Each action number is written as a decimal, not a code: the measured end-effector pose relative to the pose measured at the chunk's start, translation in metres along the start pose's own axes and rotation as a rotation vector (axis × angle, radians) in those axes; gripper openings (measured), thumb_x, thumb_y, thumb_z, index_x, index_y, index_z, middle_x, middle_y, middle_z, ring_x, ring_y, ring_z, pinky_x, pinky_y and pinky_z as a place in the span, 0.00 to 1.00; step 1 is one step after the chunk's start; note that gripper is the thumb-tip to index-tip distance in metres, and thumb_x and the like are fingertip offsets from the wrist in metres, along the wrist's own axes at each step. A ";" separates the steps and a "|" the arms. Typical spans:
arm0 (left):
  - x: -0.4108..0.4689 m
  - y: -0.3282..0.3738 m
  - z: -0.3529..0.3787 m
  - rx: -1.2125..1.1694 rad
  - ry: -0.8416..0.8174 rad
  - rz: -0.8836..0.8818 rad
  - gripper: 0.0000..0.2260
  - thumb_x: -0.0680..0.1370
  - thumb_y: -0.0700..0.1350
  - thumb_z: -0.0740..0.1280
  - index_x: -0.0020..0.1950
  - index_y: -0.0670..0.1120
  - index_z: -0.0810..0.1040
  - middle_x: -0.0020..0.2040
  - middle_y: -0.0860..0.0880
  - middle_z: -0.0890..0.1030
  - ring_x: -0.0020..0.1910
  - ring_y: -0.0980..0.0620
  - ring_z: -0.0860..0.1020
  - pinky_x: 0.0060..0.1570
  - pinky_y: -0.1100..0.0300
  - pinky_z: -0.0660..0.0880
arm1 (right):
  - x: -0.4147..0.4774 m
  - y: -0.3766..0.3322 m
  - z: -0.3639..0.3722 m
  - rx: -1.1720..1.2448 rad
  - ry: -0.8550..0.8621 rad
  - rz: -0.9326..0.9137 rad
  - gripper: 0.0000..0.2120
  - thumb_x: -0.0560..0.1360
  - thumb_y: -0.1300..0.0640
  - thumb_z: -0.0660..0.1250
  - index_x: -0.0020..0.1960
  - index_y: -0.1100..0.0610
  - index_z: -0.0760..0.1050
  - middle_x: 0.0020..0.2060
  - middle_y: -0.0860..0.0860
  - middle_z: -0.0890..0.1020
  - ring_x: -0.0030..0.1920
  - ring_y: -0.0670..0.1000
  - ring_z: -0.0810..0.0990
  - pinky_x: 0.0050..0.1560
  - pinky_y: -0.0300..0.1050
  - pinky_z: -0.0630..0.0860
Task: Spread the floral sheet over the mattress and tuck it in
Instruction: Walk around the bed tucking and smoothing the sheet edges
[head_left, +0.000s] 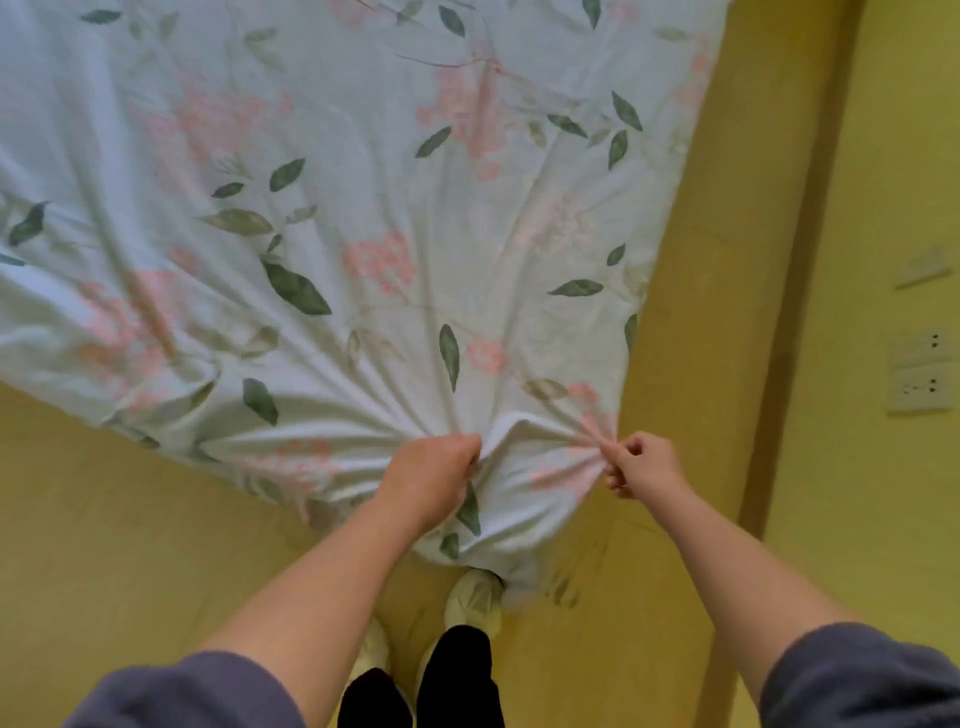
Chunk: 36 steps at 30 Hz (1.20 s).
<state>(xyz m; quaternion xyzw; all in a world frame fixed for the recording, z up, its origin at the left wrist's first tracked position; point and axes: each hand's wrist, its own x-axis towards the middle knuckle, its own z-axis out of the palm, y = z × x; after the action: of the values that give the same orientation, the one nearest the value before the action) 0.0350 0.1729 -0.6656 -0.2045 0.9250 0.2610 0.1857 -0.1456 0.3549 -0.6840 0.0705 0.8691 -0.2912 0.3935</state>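
Both hands, left (434, 478) and right (641, 465), grip bunched corner of pale floral sheet (332, 218); creases fan out beyond them.

Yellow-toned floor (130, 519) lay below. Wall (904, 156) stood at right, bearing two stacked socket plates (919, 389), smaller plate (927, 267) above them. Pale shoes (475, 597), black trousers (460, 670) showed at bottom edge.
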 end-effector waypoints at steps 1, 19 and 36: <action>-0.002 0.007 -0.002 -0.023 0.001 0.042 0.06 0.80 0.46 0.58 0.46 0.47 0.70 0.45 0.46 0.78 0.43 0.42 0.77 0.37 0.54 0.67 | -0.001 0.003 -0.008 -0.007 0.017 -0.002 0.14 0.78 0.59 0.66 0.36 0.59 0.68 0.28 0.56 0.76 0.26 0.52 0.73 0.28 0.44 0.74; 0.045 0.072 -0.010 0.082 -0.039 -0.138 0.11 0.78 0.51 0.59 0.56 0.46 0.67 0.53 0.47 0.74 0.52 0.45 0.75 0.42 0.54 0.70 | 0.064 -0.064 -0.036 0.041 -0.035 0.188 0.27 0.81 0.47 0.56 0.75 0.57 0.56 0.71 0.57 0.65 0.67 0.61 0.70 0.60 0.61 0.74; 0.185 0.145 -0.040 -0.147 0.093 -0.249 0.06 0.80 0.46 0.56 0.42 0.48 0.64 0.39 0.48 0.74 0.37 0.43 0.74 0.32 0.54 0.67 | 0.168 -0.144 -0.119 -0.437 0.155 -0.346 0.10 0.78 0.58 0.56 0.38 0.57 0.67 0.31 0.51 0.72 0.30 0.50 0.67 0.29 0.42 0.61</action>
<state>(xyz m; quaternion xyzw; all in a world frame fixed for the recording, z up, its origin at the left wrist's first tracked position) -0.1998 0.2114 -0.6582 -0.3424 0.8786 0.2931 0.1579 -0.3871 0.2854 -0.6793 -0.1432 0.9379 -0.1536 0.2760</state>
